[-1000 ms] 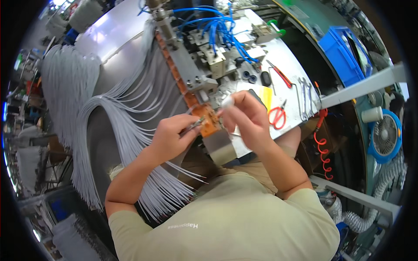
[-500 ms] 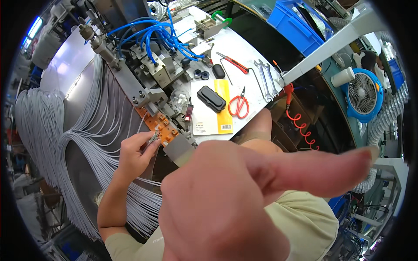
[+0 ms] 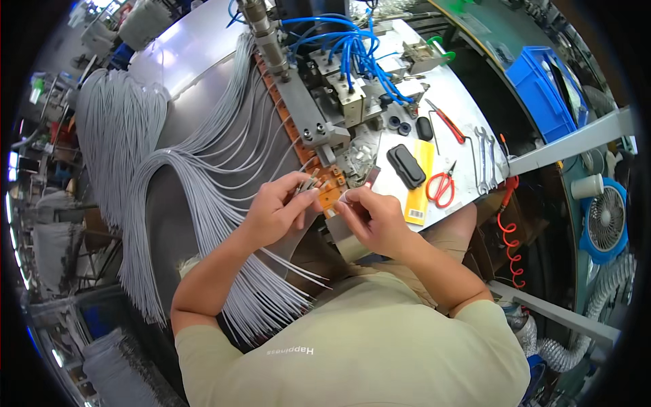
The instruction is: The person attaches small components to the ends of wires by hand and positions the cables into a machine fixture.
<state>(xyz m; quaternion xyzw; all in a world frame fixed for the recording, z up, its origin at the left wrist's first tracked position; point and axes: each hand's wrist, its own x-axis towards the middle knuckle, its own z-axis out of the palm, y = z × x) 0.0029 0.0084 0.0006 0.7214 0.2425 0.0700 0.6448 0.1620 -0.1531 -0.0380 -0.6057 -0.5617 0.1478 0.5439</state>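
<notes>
My left hand (image 3: 274, 210) is closed in a pinch at the orange fixture strip (image 3: 329, 193), beside the machine's lower end. Small thin metallic-looking pieces (image 3: 309, 183) stick out between its fingertips; their kind is too small to tell. Across the strip, the thumb and fingers of my right hand (image 3: 376, 216) are pinched together. A tiny whitish bit shows at those fingertips, too small to name. The two hands are close but apart. Grey cables (image 3: 203, 203) fan out from the strip and droop in a thick bundle below my left forearm.
Blue air tubes (image 3: 352, 47) top the metal machine (image 3: 302, 102). On the white table lie a black case (image 3: 405, 167), red-handled scissors (image 3: 441, 189), a red utility knife (image 3: 447, 123) and wrenches (image 3: 485, 159). A blue crate (image 3: 542, 95) and a blue fan (image 3: 605, 220) are at right.
My right hand has dropped from close before the camera to the orange strip, its fingers now pinched. My left hand remains at the strip. The whole view has shifted.
</notes>
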